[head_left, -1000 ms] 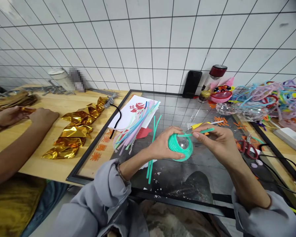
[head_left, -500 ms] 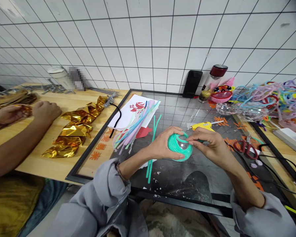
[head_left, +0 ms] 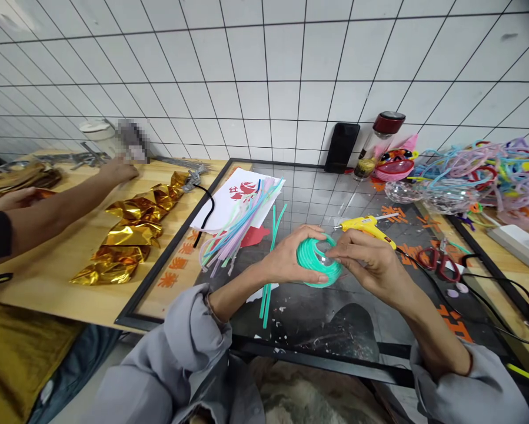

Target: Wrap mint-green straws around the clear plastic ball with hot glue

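Observation:
My left hand [head_left: 289, 256] is curled round a clear ball wrapped in coils of green pipe cleaner [head_left: 310, 262], holding it above the dark glass tabletop. At the ball's right side, the fingers of my right hand [head_left: 365, 259] are pinched at the edge of the coils, by a small uncovered patch of the clear surface. They seem to grip the end of the green strand, which they mostly hide. Left of the ball, two loose green pipe cleaners [head_left: 269, 291] lie on the glass. Beyond my right hand rests a yellow glue gun [head_left: 366, 226].
A bundle of pastel pipe cleaners [head_left: 242, 218] lies over white paper [head_left: 222, 197]. Red-handled scissors [head_left: 438, 262] and black cables are on the right, below a pipe cleaner heap [head_left: 480, 176]. A phone [head_left: 342, 147] and bottle [head_left: 381, 144] stand by the wall. Left, a co-worker's arm [head_left: 65, 203] reaches past gold foil [head_left: 132, 232].
My right fingers have shifted slightly along the ball's edge, while my left hand keeps its hold. The co-worker's arm has stretched forward toward the wall.

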The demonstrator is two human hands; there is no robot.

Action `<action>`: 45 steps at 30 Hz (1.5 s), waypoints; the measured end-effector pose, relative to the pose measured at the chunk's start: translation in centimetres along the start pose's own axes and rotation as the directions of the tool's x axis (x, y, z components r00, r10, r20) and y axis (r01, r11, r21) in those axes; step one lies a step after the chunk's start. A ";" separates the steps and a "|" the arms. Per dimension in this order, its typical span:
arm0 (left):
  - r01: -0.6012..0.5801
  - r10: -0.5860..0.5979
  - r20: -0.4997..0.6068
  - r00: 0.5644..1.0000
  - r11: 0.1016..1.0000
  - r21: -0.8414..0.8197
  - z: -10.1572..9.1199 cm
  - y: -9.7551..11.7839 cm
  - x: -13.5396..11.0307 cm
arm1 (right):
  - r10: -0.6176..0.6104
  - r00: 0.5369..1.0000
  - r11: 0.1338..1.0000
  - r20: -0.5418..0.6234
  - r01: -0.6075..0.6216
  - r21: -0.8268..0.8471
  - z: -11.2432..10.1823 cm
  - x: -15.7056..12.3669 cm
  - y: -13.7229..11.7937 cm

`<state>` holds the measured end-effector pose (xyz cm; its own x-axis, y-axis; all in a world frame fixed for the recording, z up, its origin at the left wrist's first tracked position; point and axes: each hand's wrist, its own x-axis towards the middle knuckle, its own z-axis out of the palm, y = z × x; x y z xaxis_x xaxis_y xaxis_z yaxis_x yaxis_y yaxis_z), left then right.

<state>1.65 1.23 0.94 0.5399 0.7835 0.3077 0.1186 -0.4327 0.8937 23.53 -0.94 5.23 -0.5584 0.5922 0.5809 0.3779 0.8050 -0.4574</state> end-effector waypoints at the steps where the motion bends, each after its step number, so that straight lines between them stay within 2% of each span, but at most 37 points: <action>1: -0.002 0.002 -0.002 1.000 1.000 -0.001 0.0 0.0 0.0 | -0.009 1.000 1.000 0.005 0.009 -0.019 0.0 0.0 -0.1; 9: -0.013 0.013 -0.009 1.000 1.000 -0.028 0.1 -0.7 0.1 | -0.018 0.998 0.998 0.067 0.022 -0.065 -0.2 0.0 -1.0; 20: -0.021 0.021 0.001 1.000 1.000 -0.021 0.0 -0.4 0.1 | -0.008 0.983 0.989 0.182 0.035 -0.146 -0.5 -0.4 -1.7; 35: -0.003 0.004 0.009 1.000 0.998 -0.070 -0.2 -0.4 0.0 | -0.017 0.993 0.998 0.115 0.024 -0.063 0.2 -0.6 -1.4; 38: -0.019 0.018 -0.024 1.000 0.998 -0.063 -0.1 -0.3 0.0 | -0.026 0.996 0.998 0.089 0.031 -0.059 0.4 -0.6 -1.5; 45: 0.036 -0.042 -0.099 0.994 0.997 -0.061 0.5 0.1 0.0 | -0.047 0.996 0.997 0.079 0.052 -0.055 0.7 -0.6 -1.5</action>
<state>2.05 0.98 0.84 0.4494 0.8411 0.3010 0.0864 -0.3763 0.9224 22.77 -2.48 5.11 -0.6323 0.5488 0.5468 0.3887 0.8353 -0.3889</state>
